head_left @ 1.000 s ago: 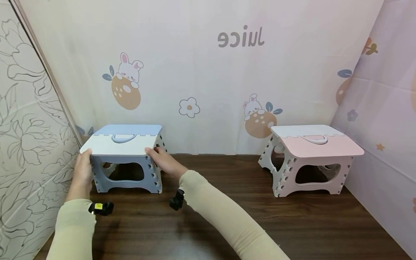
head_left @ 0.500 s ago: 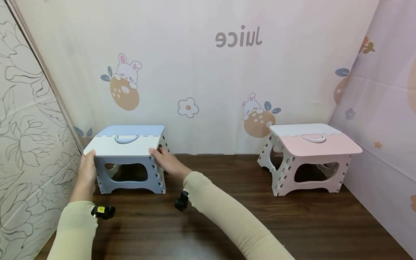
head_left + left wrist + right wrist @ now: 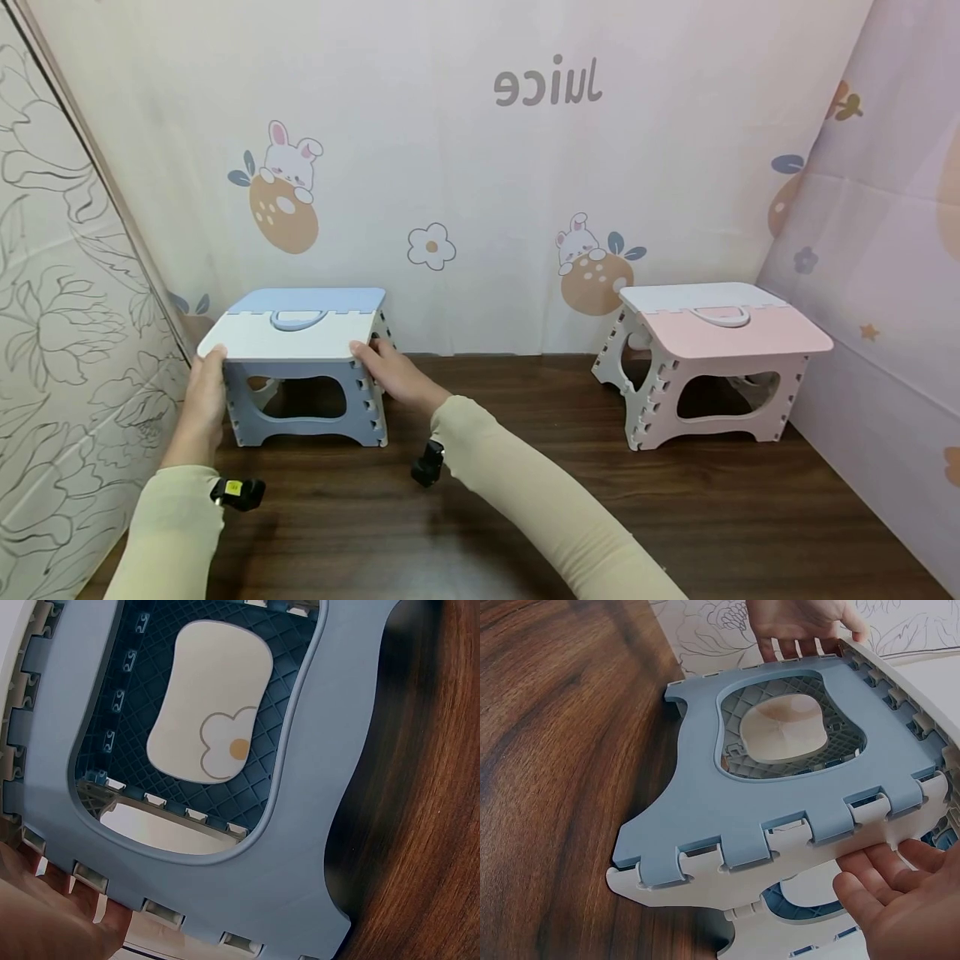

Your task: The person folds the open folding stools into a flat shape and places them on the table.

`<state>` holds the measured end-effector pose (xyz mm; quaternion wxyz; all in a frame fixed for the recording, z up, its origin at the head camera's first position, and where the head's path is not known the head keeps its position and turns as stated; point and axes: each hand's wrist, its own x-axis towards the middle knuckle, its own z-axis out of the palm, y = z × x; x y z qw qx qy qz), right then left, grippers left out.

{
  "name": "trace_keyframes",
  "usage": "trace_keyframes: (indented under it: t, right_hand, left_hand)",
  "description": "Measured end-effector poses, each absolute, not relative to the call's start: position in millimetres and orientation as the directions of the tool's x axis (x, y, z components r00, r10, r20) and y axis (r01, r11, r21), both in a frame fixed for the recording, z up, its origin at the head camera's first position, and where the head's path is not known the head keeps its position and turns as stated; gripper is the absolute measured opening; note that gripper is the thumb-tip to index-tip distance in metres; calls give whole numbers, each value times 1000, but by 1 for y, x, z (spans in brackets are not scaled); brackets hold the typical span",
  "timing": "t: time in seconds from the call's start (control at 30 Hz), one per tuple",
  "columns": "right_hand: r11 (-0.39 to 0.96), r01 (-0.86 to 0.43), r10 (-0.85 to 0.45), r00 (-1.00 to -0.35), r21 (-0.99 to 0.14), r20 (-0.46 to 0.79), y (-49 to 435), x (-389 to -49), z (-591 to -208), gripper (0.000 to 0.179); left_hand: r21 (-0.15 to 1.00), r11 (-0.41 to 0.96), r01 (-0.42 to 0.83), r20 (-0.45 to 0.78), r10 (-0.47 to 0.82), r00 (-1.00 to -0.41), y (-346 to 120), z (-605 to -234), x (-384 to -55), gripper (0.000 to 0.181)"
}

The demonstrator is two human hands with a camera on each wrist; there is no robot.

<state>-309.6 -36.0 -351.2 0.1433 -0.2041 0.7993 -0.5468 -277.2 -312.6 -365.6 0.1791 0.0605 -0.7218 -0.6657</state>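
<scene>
A blue-and-white folding step stool [image 3: 258, 337] stands unfolded on the dark wood surface at the left in the head view. My left hand [image 3: 202, 400] holds its left side, thumb at the front corner of the top and fingers along the side panel. On the opposite side, my right hand [image 3: 397, 373] grips near the front corner, thumb on the top's edge and fingers reaching toward the side opening. The right wrist view shows these fingers [image 3: 874, 874] against the white side panel. Through the blue front panel [image 3: 307, 765], the left wrist view shows the latticed inside.
A pink-and-white folding stool [image 3: 750, 333] stands unfolded at the right, near the right-hand curtain [image 3: 870, 275]. Behind both stools hangs a printed curtain [image 3: 480, 167]. A flower-patterned panel [image 3: 67, 333] rises close beside my left hand. Brown wood [image 3: 510, 417] lies between the stools.
The blue stool has shifted a little to the right, with both hands keeping their hold on it. The head view has turned slightly; the pink stool stays in place.
</scene>
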Motion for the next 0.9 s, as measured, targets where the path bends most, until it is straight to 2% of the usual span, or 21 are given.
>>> trace_keyframes:
  t: [0.4, 0.9]
  right_hand:
    - [309, -197, -490, -872, -930, 22, -27, -312, -354, 84]
    - [283, -202, -495, -868, -938, 37, -13, -311, -353, 81]
  left_hand:
    - [977, 172, 127, 173, -285, -943, -305, -366, -274, 67]
    - [978, 174, 115, 159, -268, -950, -296, -368, -275, 70]
